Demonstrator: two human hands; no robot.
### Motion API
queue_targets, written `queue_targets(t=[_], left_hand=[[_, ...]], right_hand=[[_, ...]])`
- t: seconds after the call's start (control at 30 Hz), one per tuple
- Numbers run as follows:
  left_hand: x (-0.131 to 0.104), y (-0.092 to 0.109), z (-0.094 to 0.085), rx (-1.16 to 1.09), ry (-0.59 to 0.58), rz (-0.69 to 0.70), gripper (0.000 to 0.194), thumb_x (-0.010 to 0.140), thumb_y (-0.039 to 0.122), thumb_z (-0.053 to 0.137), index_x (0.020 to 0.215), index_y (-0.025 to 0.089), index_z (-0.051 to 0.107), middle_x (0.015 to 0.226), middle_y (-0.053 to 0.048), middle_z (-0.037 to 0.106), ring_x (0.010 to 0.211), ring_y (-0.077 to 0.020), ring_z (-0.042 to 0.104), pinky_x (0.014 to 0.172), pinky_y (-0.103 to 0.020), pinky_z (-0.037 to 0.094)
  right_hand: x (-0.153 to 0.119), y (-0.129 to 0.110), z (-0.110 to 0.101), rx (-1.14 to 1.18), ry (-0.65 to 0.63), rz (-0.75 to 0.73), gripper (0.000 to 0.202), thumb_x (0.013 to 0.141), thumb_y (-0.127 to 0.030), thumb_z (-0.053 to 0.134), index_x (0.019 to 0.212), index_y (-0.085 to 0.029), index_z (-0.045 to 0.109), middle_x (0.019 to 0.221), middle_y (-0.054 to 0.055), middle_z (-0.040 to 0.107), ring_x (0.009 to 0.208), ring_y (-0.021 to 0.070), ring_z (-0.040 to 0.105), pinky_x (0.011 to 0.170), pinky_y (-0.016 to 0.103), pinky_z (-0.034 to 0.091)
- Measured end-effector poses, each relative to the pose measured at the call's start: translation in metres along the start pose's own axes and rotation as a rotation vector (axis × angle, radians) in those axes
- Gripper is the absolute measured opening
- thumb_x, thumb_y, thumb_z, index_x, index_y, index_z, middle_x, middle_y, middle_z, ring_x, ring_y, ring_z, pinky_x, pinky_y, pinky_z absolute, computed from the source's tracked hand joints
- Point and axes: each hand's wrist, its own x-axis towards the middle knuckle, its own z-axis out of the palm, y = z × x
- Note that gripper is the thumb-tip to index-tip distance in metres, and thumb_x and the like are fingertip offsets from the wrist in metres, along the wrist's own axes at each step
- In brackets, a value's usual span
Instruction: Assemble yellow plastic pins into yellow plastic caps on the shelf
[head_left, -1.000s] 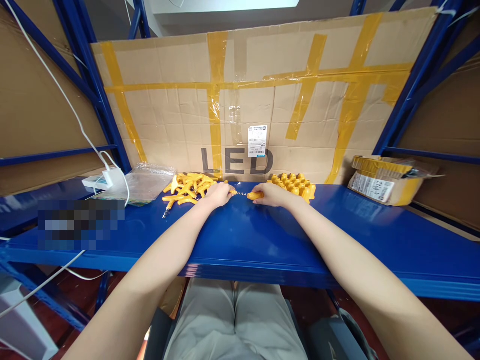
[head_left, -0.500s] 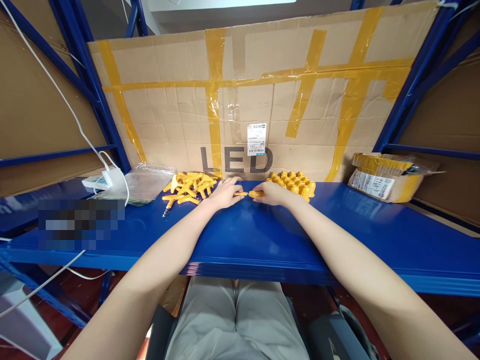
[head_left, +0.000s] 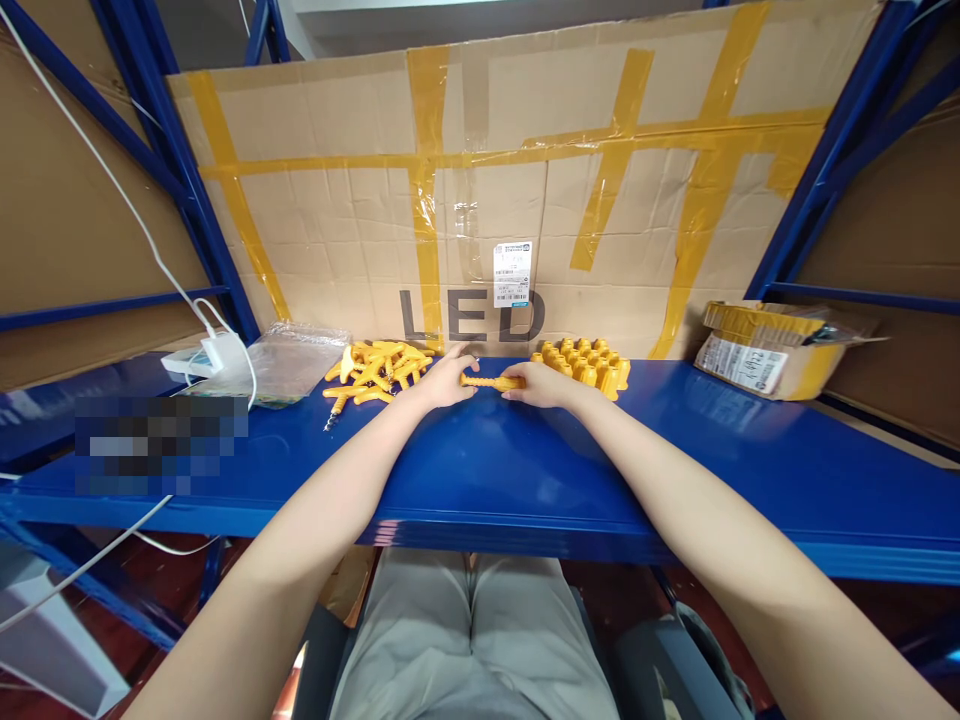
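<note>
My left hand [head_left: 448, 380] is closed on the left end of a yellow corkscrew [head_left: 480, 381], whose ridged shaft points right; one finger stands raised. The handle is mostly hidden by the palm. From the right, my right hand [head_left: 544, 386] pinches a yellow sleeve [head_left: 513, 383] that meets the shaft's end. Whether the shaft sits inside the sleeve, I cannot tell. Beside my left hand lies a heap of yellow T-handled corkscrews [head_left: 379, 370], one with its metal spiral showing. Several yellow sleeves [head_left: 589, 362] stand upright in a cluster behind my right hand.
A taped cardboard sheet [head_left: 337, 240] rises behind the blue shelf [head_left: 510, 470]. An open carton [head_left: 765, 350] sits at the right. To the left are a clear plastic bag [head_left: 300, 360], a white power strip with a plug [head_left: 217, 352] and a blurred dark object [head_left: 161, 445].
The corkscrew and the sleeve, separated by a small gap before, now meet end to end. My left hand has shifted slightly left, and more of the ridged shaft shows.
</note>
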Motion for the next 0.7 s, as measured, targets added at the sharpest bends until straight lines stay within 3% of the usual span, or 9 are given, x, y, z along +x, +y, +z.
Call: queue_targets(t=[0.07,0.17,0.37,0.53,0.63,0.7], left_hand=[[0.000,-0.002,-0.002,0.034,-0.027,-0.034,0.033,0.071,0.016,0.063,0.104,0.018,0.064,0.129,-0.012,0.059,0.120,-0.0265,0.057,0.103,-0.036,0.045],[-0.002,-0.001,-0.007,0.083,-0.074,-0.080,0.030,0.075,0.024,0.061,0.104,0.020,0.067,0.105,-0.006,0.070,0.097,-0.0236,0.066,0.090,-0.034,0.051],[-0.007,0.016,-0.019,0.166,-0.185,-0.232,0.036,0.075,0.036,0.063,0.108,0.023,0.072,0.073,-0.002,0.073,0.091,-0.0248,0.069,0.080,-0.030,0.051],[-0.009,0.023,-0.024,0.141,-0.239,-0.276,0.028,0.075,0.038,0.063,0.096,0.025,0.076,0.066,-0.001,0.073,0.088,-0.0240,0.069,0.077,-0.028,0.050],[-0.010,0.021,-0.023,0.129,-0.271,-0.282,0.020,0.077,0.039,0.062,0.085,0.025,0.074,0.065,0.000,0.072,0.078,-0.0212,0.069,0.069,-0.026,0.049],[-0.009,0.019,-0.021,0.113,-0.302,-0.307,0.021,0.078,0.040,0.063,0.088,0.023,0.071,0.065,0.000,0.072,0.069,-0.0190,0.068,0.064,-0.025,0.048]], right_hand=[[0.000,0.000,0.000,0.002,0.003,-0.010,0.025,0.085,-0.027,0.064,0.109,-0.018,0.068,0.112,0.007,0.072,0.100,0.0205,0.066,0.086,0.026,0.048],[-0.001,-0.001,0.000,0.001,0.002,-0.015,0.028,0.086,-0.026,0.064,0.113,-0.019,0.068,0.116,0.007,0.071,0.102,0.0203,0.066,0.088,0.026,0.048],[-0.002,-0.005,0.000,-0.005,-0.027,-0.003,0.032,0.086,-0.024,0.063,0.118,-0.019,0.067,0.120,0.007,0.070,0.109,0.0214,0.065,0.094,0.026,0.047],[-0.004,-0.005,-0.001,0.113,-0.068,0.003,0.032,0.087,-0.023,0.062,0.119,-0.021,0.067,0.118,0.005,0.071,0.105,0.0203,0.066,0.092,0.028,0.049],[-0.004,-0.005,0.001,0.150,-0.093,0.019,0.032,0.087,-0.024,0.062,0.118,-0.022,0.068,0.115,0.004,0.072,0.102,0.0196,0.067,0.090,0.026,0.050],[-0.003,-0.004,0.004,0.167,-0.087,0.030,0.032,0.087,-0.024,0.062,0.119,-0.021,0.068,0.115,0.004,0.072,0.103,0.0192,0.067,0.091,0.026,0.050]])
